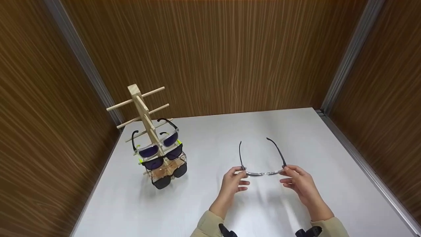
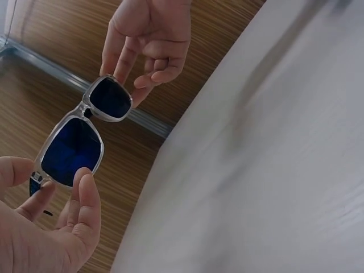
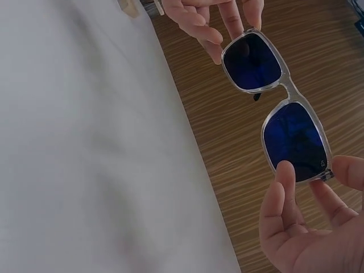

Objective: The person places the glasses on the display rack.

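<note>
A pair of sunglasses (image 1: 263, 173) with a clear frame, dark blue lenses and black temples is held above the white table, temples unfolded and pointing away from me. My left hand (image 1: 232, 183) pinches the left hinge corner between thumb and finger. At the opposite corner, my right hand (image 1: 301, 185) pinches the frame the same way. The other fingers of both hands are spread below the frame. Both wrist views show the lenses from the front, with the sunglasses (image 2: 74, 151) between the two hands and the right-hand-side lens (image 3: 294, 139) close up.
A wooden eyewear stand (image 1: 144, 113) rises at the left of the white table (image 1: 210, 138). Several sunglasses (image 1: 162, 161) hang on its lower pegs; the upper pegs are bare. Wood-grain panels (image 1: 223, 56) enclose the table at the back and both sides.
</note>
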Available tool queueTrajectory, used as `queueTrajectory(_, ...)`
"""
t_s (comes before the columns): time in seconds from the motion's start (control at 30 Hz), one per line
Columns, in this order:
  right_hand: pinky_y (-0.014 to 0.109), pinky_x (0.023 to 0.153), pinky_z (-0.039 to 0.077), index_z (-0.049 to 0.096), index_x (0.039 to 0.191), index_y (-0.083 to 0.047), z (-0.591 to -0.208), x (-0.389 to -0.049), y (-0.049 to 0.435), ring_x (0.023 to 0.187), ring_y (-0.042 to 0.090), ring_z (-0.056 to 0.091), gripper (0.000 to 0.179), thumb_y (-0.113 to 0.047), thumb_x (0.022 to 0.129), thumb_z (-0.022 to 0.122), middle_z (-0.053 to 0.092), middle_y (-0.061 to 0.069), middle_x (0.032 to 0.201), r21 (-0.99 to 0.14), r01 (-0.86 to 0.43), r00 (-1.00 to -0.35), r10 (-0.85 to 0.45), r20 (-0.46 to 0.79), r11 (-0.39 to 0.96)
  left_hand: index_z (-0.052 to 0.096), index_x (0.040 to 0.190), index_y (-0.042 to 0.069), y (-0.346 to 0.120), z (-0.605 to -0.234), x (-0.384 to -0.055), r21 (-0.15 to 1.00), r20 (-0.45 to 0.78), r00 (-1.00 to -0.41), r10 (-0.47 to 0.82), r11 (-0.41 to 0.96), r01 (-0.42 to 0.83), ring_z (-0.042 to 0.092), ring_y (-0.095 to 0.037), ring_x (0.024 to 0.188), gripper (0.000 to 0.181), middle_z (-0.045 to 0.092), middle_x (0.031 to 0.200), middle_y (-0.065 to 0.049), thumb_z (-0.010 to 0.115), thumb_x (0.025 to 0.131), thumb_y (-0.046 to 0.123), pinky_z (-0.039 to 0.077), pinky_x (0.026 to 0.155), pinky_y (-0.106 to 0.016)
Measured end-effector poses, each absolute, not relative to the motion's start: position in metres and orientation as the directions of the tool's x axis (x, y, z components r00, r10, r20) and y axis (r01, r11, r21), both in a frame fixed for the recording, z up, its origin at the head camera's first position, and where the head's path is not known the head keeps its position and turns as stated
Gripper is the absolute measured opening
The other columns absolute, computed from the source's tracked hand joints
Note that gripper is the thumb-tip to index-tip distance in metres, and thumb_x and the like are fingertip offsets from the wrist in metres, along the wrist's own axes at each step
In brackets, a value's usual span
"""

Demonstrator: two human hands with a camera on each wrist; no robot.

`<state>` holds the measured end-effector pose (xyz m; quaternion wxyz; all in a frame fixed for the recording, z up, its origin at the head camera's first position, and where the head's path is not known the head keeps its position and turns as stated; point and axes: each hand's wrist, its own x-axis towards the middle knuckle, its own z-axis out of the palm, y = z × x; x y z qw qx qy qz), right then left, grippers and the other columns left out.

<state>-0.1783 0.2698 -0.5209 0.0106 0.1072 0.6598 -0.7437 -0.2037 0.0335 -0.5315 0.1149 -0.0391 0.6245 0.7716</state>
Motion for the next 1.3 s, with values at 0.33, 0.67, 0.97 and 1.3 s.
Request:
queueTrajectory(0.33,0.029,0.068,0.054,0.058,0.106,-0.005,-0.51,-0.186,0.258,0.075,0.021,0.064,0.026,-0.026,0.091,0.061,0.064,0.01,0.097,-0.985,0.129,-0.986,0.086,-0.139,-0.117,0.06,0.11,0.008,0.016,-0.521,-0.2,0.968,-0.152,-0.981,0.123,-0.182,-0.173,0.066,-0.02,0.071,0.028,0.064,0.092,-0.011,0.063,0.087,0.023,0.055,0.062,-0.033)
queueTrajectory(0.67,0.031,0.071,0.053,0.058,0.106,-0.005,-0.497,-0.193,0.241,0.077,0.022,0.064,0.028,-0.027,0.089,0.063,0.064,0.01,0.099,-0.987,0.12,-0.992,0.015,-0.122,-0.11,0.059,0.113,0.008,-0.006,-0.511,-0.198,0.974,-0.125,-0.986,0.108,-0.176,-0.143,0.066,-0.021,0.074,0.03,0.063,0.093,-0.011,0.063,0.088,0.024,0.055,0.064,-0.033)
queueTrajectory(0.97,0.031,0.071,0.053,0.059,0.106,-0.007,-0.489,-0.2,0.227,0.075,0.022,0.064,0.026,-0.027,0.09,0.063,0.063,0.009,0.098,-0.985,0.121,-0.993,-0.007,-0.121,-0.123,0.058,0.115,0.007,-0.025,-0.503,-0.194,0.979,-0.096,-0.988,0.118,-0.166,-0.115,0.066,-0.02,0.075,0.035,0.063,0.097,-0.015,0.065,0.087,0.027,0.055,0.065,-0.033)
queueTrajectory(1.3,0.032,0.07,0.053,0.058,0.108,-0.006,-0.476,-0.204,0.211,0.075,0.022,0.064,0.027,-0.026,0.09,0.062,0.061,0.01,0.097,-0.985,0.1,-0.994,-0.057,-0.093,-0.143,0.057,0.114,0.006,-0.045,-0.488,-0.186,0.982,-0.052,-0.992,0.112,-0.174,-0.071,0.065,-0.022,0.076,0.035,0.064,0.095,-0.012,0.066,0.087,0.026,0.054,0.065,-0.034)
